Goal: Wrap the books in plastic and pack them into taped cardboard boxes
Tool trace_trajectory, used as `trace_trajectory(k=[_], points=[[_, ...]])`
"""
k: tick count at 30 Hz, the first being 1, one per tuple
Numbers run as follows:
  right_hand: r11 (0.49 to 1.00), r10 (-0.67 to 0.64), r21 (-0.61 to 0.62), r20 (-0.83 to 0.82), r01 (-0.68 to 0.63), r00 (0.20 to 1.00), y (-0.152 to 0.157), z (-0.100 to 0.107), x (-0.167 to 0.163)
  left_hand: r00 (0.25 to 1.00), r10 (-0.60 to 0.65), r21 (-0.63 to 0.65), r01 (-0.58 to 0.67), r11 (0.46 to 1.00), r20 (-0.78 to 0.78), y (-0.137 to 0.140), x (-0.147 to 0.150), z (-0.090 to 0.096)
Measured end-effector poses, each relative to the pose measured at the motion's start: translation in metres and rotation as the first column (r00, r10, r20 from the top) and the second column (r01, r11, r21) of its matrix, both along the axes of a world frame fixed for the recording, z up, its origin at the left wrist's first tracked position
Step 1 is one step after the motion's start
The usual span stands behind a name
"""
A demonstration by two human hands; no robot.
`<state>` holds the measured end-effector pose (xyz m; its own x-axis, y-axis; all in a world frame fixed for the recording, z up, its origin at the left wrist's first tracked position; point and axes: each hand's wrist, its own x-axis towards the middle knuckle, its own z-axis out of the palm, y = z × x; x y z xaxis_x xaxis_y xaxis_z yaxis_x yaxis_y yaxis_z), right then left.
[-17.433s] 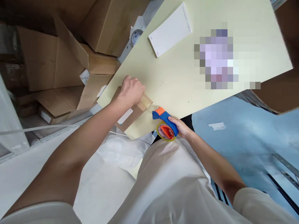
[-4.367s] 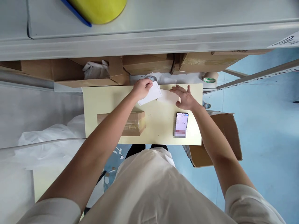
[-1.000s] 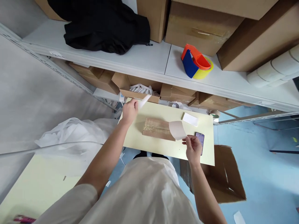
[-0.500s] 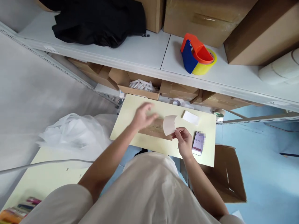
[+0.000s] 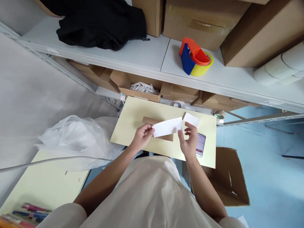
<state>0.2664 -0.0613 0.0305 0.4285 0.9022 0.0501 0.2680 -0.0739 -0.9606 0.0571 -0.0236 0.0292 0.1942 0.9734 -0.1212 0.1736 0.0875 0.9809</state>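
My left hand (image 5: 143,135) pinches the left end of a white paper strip (image 5: 167,126), held up above the small table (image 5: 123,126). At the strip's other end is my right hand (image 5: 188,139), its thumb and fingers apart; whether the thumb touches the paper I cannot tell. Under the strip lies a flat brown cardboard box (image 5: 169,137), partly covered by it. A stack of white paper pieces (image 5: 192,119) sits just beyond my right fingers. Beside that hand a phone (image 5: 200,145) lies screen up, partly hidden by it.
On the shelf (image 5: 152,53) ahead are an orange and blue tape dispenser (image 5: 196,58), black clothing (image 5: 102,27) and cardboard boxes. Below, an open box (image 5: 142,95) holds white items. White plastic bags (image 5: 71,136) lie at left; an open carton (image 5: 228,177) stands at lower right.
The paper has passed from my right hand's pinch to my left hand's and now stretches lengthwise between them. My left hand came down toward me; my right fingers have spread.
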Motion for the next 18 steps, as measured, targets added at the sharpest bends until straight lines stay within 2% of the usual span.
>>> trace_trajectory(k=[2,5,10,13,15,18], points=[[0.997,-0.014,-0.082,-0.038,0.011,0.999,-0.003,-0.009,0.006,0.999,-0.048,-0.052,0.047,0.998,-0.018,-0.001,-0.003,-0.001],[0.979,0.045,-0.186,-0.215,-0.086,0.976,-0.011,-0.026,0.005,0.989,-0.089,-0.096,0.079,0.992,-0.114,-0.008,-0.008,-0.009],[0.930,0.082,-0.314,-0.334,-0.193,0.939,-0.024,-0.052,-0.013,0.927,0.061,0.027,-0.055,0.998,-0.369,-0.017,-0.023,-0.040],[0.908,0.091,-0.381,-0.225,-0.173,0.970,-0.020,-0.063,-0.020,0.902,0.050,0.001,-0.056,0.998,-0.430,-0.012,-0.031,-0.056],[0.899,0.114,-0.416,-0.072,-0.134,0.991,-0.011,-0.067,-0.022,0.888,0.033,-0.019,-0.047,0.999,-0.460,-0.004,-0.033,-0.062],[0.891,0.145,-0.450,0.159,-0.059,0.977,0.003,-0.070,-0.024,0.857,0.046,-0.005,-0.057,0.998,-0.513,0.013,-0.032,-0.068]])
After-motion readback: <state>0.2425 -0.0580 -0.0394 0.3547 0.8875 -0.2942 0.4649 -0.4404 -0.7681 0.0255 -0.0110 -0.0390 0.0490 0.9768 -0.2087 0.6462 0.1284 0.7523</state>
